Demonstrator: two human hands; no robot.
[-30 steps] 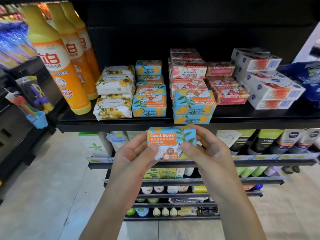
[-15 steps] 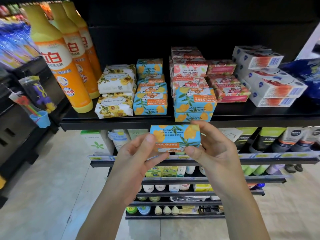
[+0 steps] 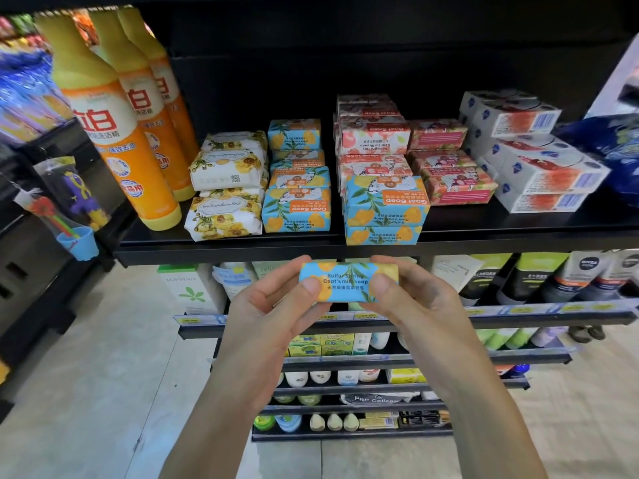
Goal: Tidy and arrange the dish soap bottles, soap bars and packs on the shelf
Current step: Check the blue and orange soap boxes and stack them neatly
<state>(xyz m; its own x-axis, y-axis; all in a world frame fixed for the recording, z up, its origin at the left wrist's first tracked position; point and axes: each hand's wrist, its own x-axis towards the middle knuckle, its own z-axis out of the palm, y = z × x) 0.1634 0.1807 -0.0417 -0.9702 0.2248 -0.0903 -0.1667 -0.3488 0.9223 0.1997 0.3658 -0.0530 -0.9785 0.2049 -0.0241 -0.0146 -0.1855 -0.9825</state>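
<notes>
A blue goat soap bar (image 3: 347, 281) with yellow fruit print hangs in front of the black shelf (image 3: 242, 248), just below its edge. My left hand (image 3: 276, 305) pinches its left end and my right hand (image 3: 411, 299) pinches its right end; its long side with "Sulfur Spring" text faces me. On the shelf stand three orange dish soap bottles (image 3: 114, 133) at the left, white floral soap packs (image 3: 224, 188), two stacks of blue goat soap bars (image 3: 297, 188) (image 3: 385, 209), pink soap bars (image 3: 449, 174) and white boxed soaps (image 3: 539, 160).
Lower shelves (image 3: 380, 326) hold tubes, bottles and small boxes. A rack at the left carries hanging toys and a small blue bucket (image 3: 77, 242). A blue bag (image 3: 619, 157) lies at the shelf's right end. Tiled floor spreads below left.
Both hands have turned the blue soap bar, so its front face with "Goat Soap" rolled away and its narrow long side now faces me. The bar stayed at about the same height.
</notes>
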